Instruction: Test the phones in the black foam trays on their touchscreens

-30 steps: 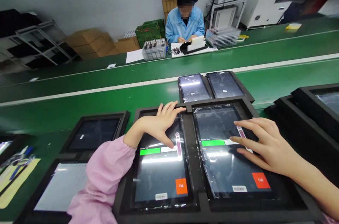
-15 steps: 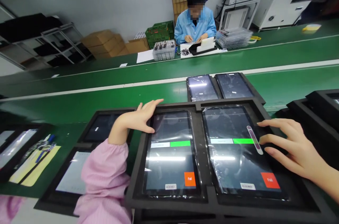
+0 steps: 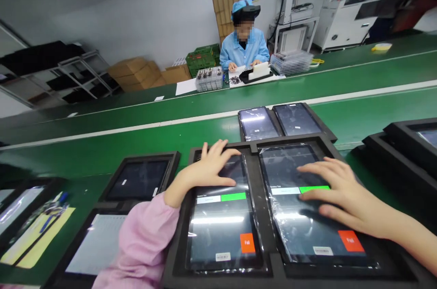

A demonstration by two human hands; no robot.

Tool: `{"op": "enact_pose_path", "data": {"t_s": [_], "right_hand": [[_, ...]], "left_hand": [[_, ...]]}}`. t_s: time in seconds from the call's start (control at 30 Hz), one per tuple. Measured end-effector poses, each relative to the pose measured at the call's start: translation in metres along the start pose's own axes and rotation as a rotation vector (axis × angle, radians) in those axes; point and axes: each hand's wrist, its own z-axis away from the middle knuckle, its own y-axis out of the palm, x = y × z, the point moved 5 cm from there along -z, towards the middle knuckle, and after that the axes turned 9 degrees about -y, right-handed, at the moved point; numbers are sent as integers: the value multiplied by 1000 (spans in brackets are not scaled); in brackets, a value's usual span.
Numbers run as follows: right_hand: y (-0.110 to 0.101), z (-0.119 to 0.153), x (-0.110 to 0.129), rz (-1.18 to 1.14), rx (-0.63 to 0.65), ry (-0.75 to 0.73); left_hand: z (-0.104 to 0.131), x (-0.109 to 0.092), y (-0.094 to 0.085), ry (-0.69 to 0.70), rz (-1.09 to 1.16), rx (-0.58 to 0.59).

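Two tablets lie side by side in a black foam tray (image 3: pixel 265 216), their screens lit with a green bar and an orange-red "Fail" box. Over the upper part of the left tablet (image 3: pixel 218 234) is my left hand (image 3: pixel 213 168), fingers spread, holding nothing. Above the right tablet (image 3: pixel 307 230), my right hand (image 3: pixel 337 191) is open too, its fingertips close to the green bar. Whether any fingertip touches the glass I cannot tell. Clear film covers both screens, and a barcode label sits near the bottom of each.
Behind the tray, two dark tablets (image 3: pixel 259 124) rest in another tray. More trayed tablets (image 3: pixel 138 179) lie to the left, beside pens on yellow paper (image 3: pixel 37 239). Black trays (image 3: pixel 385 161) are stacked at right. A co-worker in blue (image 3: pixel 244 48) sits across the green bench (image 3: pixel 136 141).
My left hand has moved right, from the tray's edge over the left tablet. My right hand has moved left over its screen, and the slider pop-up there is gone. The view has tilted up slightly.
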Motion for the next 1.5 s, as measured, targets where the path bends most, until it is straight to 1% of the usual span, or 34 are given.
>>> {"op": "enact_pose_path", "data": {"t_s": [0.03, 0.1, 0.13, 0.17, 0.2, 0.3, 0.37, 0.47, 0.63, 0.77, 0.83, 0.93, 1.03, 1.1, 1.23, 1.3, 1.33, 1.37, 1.4, 1.43, 1.47, 1.5], "right_hand": [[-1, 9, -14, 40, -80, 114], [1, 27, -39, 143, -218, 340], [4, 34, -49, 200, -243, 426], [7, 40, -56, 258, -235, 485], [12, 44, -61, 313, -204, 512], [20, 48, -65, 417, -106, 519], [21, 49, -65, 431, -87, 545], [19, 48, -62, 408, -95, 600], [23, 45, -63, 346, -136, 584], [25, 41, -67, 292, -152, 643], [24, 35, -68, 243, -134, 675], [22, 23, -71, 136, -59, 731], [16, 14, -73, 21, -12, 824], [13, 9, -72, -25, -5, 865], [7, -4, -70, -49, -7, 891], [-5, -7, -67, -36, -33, 914], [-17, -8, -62, -18, -94, 892], [-34, -9, -51, 7, -196, 827], [-54, -12, -34, 48, -328, 704], [-77, -13, -11, 108, -485, 531], [-98, -12, 19, 173, -631, 341], [-113, -11, 51, 266, -708, 150]], "left_hand": [[-6, -13, 2, 28, -8, 23], [-16, -30, 6, 28, -36, 41], [-20, -35, 6, 21, -49, 37], [-22, -37, 6, 17, -58, 28], [-23, -38, 6, 16, -61, 14], [-21, -37, 4, 24, -65, -27], [-19, -35, 4, 24, -77, -41], [-19, -35, 6, 32, -75, -58], [-20, -33, 7, 32, -25, -57], [-18, -28, 5, 36, -39, -60], [-18, -24, 5, 29, -48, -77], [-20, -17, 5, 30, -48, -132], [-23, -11, 6, 60, -56, -208], [-25, -5, 5, 81, -62, -254], [-31, 12, 6, 125, -41, -315], [-36, 22, 8, 135, -19, -346], [-38, 26, 9, 135, -8, -368], [-40, 30, 10, 133, 1, -393], [-41, 33, 11, 128, 7, -417], [-42, 35, 11, 123, 9, -431], [-43, 36, 12, 119, 8, -430], [-43, 35, 12, 120, 6, -415]]}}
